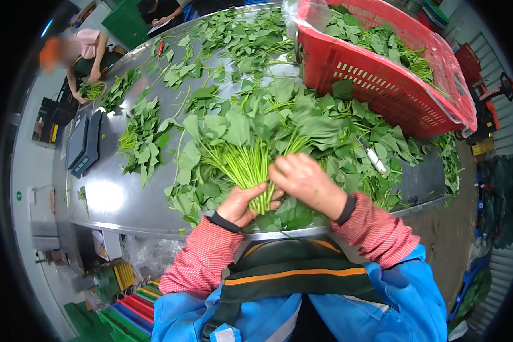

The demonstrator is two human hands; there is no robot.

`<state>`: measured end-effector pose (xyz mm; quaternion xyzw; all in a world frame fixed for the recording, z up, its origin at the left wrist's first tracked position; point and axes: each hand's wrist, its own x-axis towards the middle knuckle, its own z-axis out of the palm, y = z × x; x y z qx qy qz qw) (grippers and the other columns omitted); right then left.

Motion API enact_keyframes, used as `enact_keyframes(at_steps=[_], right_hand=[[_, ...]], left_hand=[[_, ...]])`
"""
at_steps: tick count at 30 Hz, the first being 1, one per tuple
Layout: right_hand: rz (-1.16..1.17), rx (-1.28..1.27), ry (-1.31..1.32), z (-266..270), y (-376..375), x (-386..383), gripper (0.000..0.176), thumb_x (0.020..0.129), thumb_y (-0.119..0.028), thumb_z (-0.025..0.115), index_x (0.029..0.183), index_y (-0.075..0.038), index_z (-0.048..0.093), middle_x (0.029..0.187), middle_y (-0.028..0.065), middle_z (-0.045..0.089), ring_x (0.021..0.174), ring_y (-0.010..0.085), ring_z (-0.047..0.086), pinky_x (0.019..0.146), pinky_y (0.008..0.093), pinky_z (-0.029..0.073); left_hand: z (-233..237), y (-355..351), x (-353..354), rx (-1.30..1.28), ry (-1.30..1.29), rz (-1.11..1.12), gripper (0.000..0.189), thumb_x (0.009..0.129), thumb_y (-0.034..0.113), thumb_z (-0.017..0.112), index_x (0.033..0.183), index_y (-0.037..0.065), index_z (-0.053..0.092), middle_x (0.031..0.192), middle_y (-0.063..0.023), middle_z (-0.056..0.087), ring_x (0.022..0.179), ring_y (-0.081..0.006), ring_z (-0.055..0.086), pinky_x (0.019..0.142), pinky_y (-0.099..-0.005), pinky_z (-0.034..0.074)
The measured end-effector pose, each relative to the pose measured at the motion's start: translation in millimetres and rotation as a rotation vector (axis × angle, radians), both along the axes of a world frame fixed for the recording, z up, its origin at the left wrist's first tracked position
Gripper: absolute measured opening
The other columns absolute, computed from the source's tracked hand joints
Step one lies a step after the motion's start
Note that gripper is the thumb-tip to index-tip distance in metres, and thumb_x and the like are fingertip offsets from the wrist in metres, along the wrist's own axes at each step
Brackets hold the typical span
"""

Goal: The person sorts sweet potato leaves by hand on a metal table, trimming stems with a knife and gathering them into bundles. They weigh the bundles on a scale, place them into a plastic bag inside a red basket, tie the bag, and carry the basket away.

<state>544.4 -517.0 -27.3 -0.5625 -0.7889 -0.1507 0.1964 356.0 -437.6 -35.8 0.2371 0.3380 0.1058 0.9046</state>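
Observation:
My left hand (246, 204) is closed around the lower stems of a bunch of leafy greens (242, 162), whose leaves point away from me. Against the right side of that bunch, my right hand (302, 178) is closed on a few more leafy stems (293, 142); their leaves are blurred. Loose leafy stems (347, 165) lie under and around both hands on the metal table (148, 208). A knife with a white handle (376, 161) rests among the leaves to the right of my right hand.
A red crate (376, 80) lined with clear plastic and filled with greens stands at the back right. Bundled greens (142, 137) and a scale (84, 142) are on the left. At the far left a co-worker (85, 48) handles greens; another person (159, 14) stands behind. A red-handled tool (161, 47) lies further back.

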Motion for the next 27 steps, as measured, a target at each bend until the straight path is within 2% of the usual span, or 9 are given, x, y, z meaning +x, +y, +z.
enact_keyframes(at_steps=[4,9,12,13,20,24,25,26,27], right_hand=[[-0.157,-0.095,0.454,-27.5,-22.0,-7.1,0.024,0.075,-0.013,0.061,0.098,-0.006,0.058,0.086,0.0097,0.052,0.08,0.0246,0.058,0.067,0.036,0.048],[-0.288,-0.627,1.404,-57.9,-29.1,-11.4,0.033,0.09,-0.033,0.062,0.085,0.0,0.059,0.06,0.0097,0.057,0.052,0.0255,0.054,0.052,0.0364,0.042],[-0.34,-0.689,1.407,-62.4,-27.2,-18.0,0.029,0.089,-0.03,0.062,0.081,-0.003,0.057,0.059,0.0079,0.057,0.05,0.0237,0.051,0.05,0.0358,0.04],[-0.372,-0.701,1.201,-49.3,-28.6,-17.1,0.027,0.089,-0.027,0.062,0.078,-0.004,0.054,0.057,0.0068,0.056,0.048,0.0236,0.05,0.049,0.0358,0.039],[-0.205,-0.504,1.236,-31.9,-33.2,-18.5,0.022,0.085,-0.02,0.065,0.073,-0.005,0.054,0.055,0.009,0.052,0.051,0.0249,0.055,0.048,0.0378,0.041],[0.178,-0.215,0.66,42.8,-28.1,-27.5,0.032,0.074,-0.032,0.074,0.094,-0.01,0.062,0.083,0.0073,0.06,0.08,0.0244,0.061,0.074,0.0385,0.047],[0.302,-0.179,0.517,63.7,-24.7,-33.8,0.039,0.072,-0.035,0.075,0.101,-0.011,0.064,0.089,0.0072,0.06,0.089,0.0245,0.061,0.083,0.0393,0.048],[0.341,-0.169,0.405,74.9,-19.7,-39.1,0.051,0.069,-0.039,0.076,0.11,-0.013,0.06,0.097,0.0083,0.059,0.099,0.0256,0.058,0.09,0.043,0.043],[0.372,-0.155,0.289,84.2,-13.3,-44.4,0.062,0.067,-0.043,0.076,0.119,-0.014,0.057,0.105,0.0095,0.058,0.108,0.0268,0.055,0.098,0.0467,0.038]], left_hand=[[-38.5,-9.5,-9.6,-0.019,0.12,0.057,0.027,0.091,0.009,0.06,0.117,0.003,0.058,0.102,-0.0087,0.067,0.086,-0.0189,0.065,0.076,-0.0355,0.057],[-28.7,-31.8,3.1,-0.011,0.07,0.046,0.025,0.091,0.009,0.061,0.115,0.003,0.059,0.101,-0.0083,0.066,0.085,-0.0182,0.065,0.074,-0.0324,0.057],[-24.4,-37.6,11.0,0.049,0.109,0.032,0.025,0.091,0.009,0.061,0.115,0.004,0.059,0.101,-0.0075,0.066,0.085,-0.0175,0.065,0.075,-0.0317,0.057],[-27.3,-37.1,10.1,0.071,0.13,0.029,0.024,0.091,0.009,0.062,0.114,0.004,0.059,0.098,-0.0061,0.066,0.082,-0.016,0.065,0.072,-0.0302,0.057],[-26.0,-30.9,-6.0,0.119,0.157,0.042,0.017,0.089,0.008,0.062,0.105,0.002,0.059,0.088,-0.0057,0.063,0.073,-0.015,0.061,0.063,-0.0294,0.053],[10.7,-1.6,-29.2,0.376,0.151,-0.221,0.018,0.089,0.008,0.062,0.106,0.002,0.06,0.092,-0.0057,0.063,0.079,-0.0153,0.061,0.069,-0.0281,0.052],[-1.7,0.4,-33.4,0.484,0.194,-0.265,0.025,0.089,0.007,0.061,0.113,0.001,0.059,0.099,-0.0053,0.063,0.091,-0.0166,0.062,0.079,-0.0287,0.05],[24.6,0.8,-31.6,0.482,0.09,-0.3,0.03,0.089,0.008,0.061,0.118,0.001,0.057,0.106,-0.006,0.062,0.102,-0.0173,0.06,0.087,-0.0301,0.048],[12.3,5.0,-39.3,0.749,0.025,-0.397,0.029,0.089,0.009,0.061,0.117,0.001,0.058,0.101,-0.0065,0.063,0.096,-0.0168,0.061,0.083,-0.0297,0.049]])
